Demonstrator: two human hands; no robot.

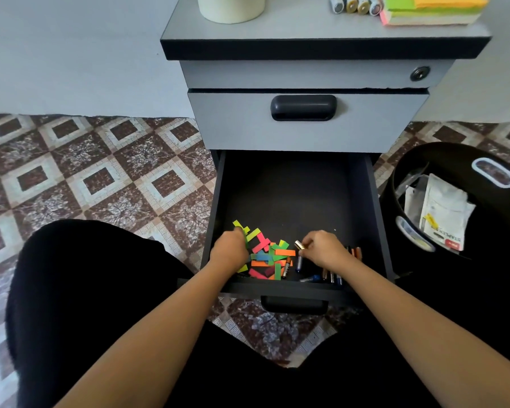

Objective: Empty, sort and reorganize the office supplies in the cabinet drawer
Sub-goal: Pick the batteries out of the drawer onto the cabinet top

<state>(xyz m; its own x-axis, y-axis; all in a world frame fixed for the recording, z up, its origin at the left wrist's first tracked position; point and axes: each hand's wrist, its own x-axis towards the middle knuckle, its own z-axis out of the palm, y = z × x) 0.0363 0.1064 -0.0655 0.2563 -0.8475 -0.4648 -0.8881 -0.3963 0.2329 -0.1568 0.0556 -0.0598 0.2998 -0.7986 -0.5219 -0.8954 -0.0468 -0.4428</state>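
In the head view, the bottom drawer [292, 187] of the grey cabinet [306, 136] is pulled out, and its dark inside is open to the camera. A heap of coloured paper strips [270, 257] in green, pink, orange and blue lies at the front of the drawer, left of the middle. The left hand [229, 251] rests on the left edge of this heap with its fingers bent down into the strips. The back of the hand hides the fingertips, so I cannot tell if it grasps any strip.

The right hand [324, 248] is at the front right of the drawer and pinches a gold-capped battery [299, 245] between thumb and fingers, just beside the strips. Loose batteries [331, 277] lie under and around this hand, along the front wall.

On the cabinet top stand a white container [230, 8], a row of four batteries [355, 4] and a stack of sticky notes [430, 11]. The middle drawer [365, 122] is closed. To the right of the cabinet a black bin [409, 160] stands on the patterned floor [86, 172], with papers [445, 207] inside.
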